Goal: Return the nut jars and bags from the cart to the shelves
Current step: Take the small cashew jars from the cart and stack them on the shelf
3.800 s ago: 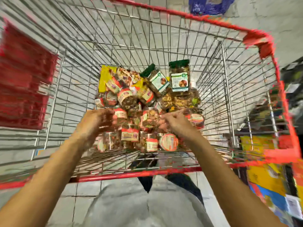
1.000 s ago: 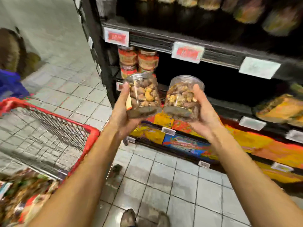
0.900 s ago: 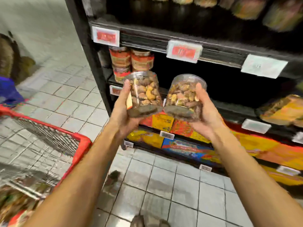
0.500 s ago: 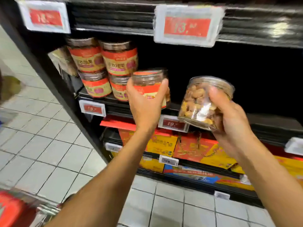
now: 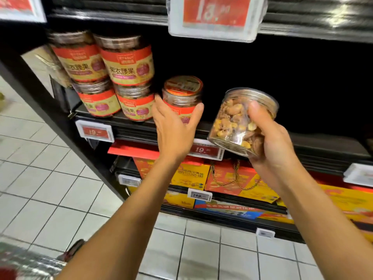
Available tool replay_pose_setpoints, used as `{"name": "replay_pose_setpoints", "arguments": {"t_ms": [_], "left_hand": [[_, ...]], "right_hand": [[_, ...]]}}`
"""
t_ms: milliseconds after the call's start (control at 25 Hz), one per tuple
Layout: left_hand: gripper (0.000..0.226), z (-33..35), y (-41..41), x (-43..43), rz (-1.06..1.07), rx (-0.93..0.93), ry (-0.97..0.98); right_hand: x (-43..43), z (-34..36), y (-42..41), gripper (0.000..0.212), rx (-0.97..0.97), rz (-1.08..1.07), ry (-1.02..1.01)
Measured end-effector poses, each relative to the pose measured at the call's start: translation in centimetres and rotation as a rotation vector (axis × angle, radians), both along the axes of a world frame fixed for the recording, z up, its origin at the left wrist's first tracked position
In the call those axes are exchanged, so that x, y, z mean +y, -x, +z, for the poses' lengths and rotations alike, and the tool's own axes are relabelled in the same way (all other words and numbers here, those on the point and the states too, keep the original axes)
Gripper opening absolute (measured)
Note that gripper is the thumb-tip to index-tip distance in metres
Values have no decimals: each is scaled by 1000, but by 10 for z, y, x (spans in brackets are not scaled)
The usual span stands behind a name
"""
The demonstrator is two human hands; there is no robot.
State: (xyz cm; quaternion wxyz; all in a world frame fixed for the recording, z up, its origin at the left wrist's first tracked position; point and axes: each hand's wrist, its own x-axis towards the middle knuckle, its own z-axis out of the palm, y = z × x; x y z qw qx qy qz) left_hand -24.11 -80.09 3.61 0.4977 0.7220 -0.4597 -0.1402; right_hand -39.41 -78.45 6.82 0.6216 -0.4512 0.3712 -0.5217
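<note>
Seemingly mid-shelving, the left hand (image 5: 175,126) has its grip wrapped round the red-labelled jar (image 5: 182,93) standing on the shelf (image 5: 323,142) beside the stacked jars (image 5: 113,77), while the right hand (image 5: 270,136) clamps the clear nut jar (image 5: 238,122), tilted off the shelf, which next needs righting and setting alongside.

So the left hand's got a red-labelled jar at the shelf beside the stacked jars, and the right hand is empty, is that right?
Not quite. The head view shows the right hand is not empty: it grips a clear jar of nuts, tilted, in front of the shelf. The left hand does hold a red-labelled jar beside the stacked jars.
</note>
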Motion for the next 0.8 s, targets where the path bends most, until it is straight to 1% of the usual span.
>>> {"name": "replay_pose_setpoints", "arguments": {"t_ms": [80,120,160,200,240,280,320,360,400,440,480,520,600,680,720,800], "left_hand": [[57,10,-2,26,26,9,153],[41,18,0,40,-16,37,215],[33,26,3,53,-120,105,232],[37,35,7,62,-250,187,204],[46,43,10,68,-351,252,155],[55,49,10,70,-402,294,120],[60,52,6,70,-406,337,120],[59,56,1,68,-382,383,153],[53,60,-5,67,-331,416,194],[41,65,-11,65,-266,435,227],[28,70,-16,61,-212,443,238],[21,75,-19,56,-180,424,231],[22,83,-24,45,-162,330,196],[26,89,-30,34,-162,241,157],[29,91,-35,28,-176,227,141],[35,90,-44,14,-238,310,140]], "right_hand": [[2,4,-9,66,50,-23,-4],[5,6,-14,74,87,-35,1],[7,9,-20,79,116,-40,7],[11,12,-25,78,111,-29,19],[14,15,-30,71,68,23,56],[18,19,-33,64,13,90,97],[21,24,-36,61,-55,136,130],[24,29,-37,60,-118,148,131],[25,32,-38,58,-193,141,89],[22,33,-38,52,-248,122,46],[19,35,-40,45,-257,113,44],[15,36,-42,40,-215,112,60],[8,40,-50,38,-154,87,93],[0,43,-56,36,-186,48,94],[-3,44,-57,35,-198,39,106],[-13,45,-60,30,-190,24,150]]}}
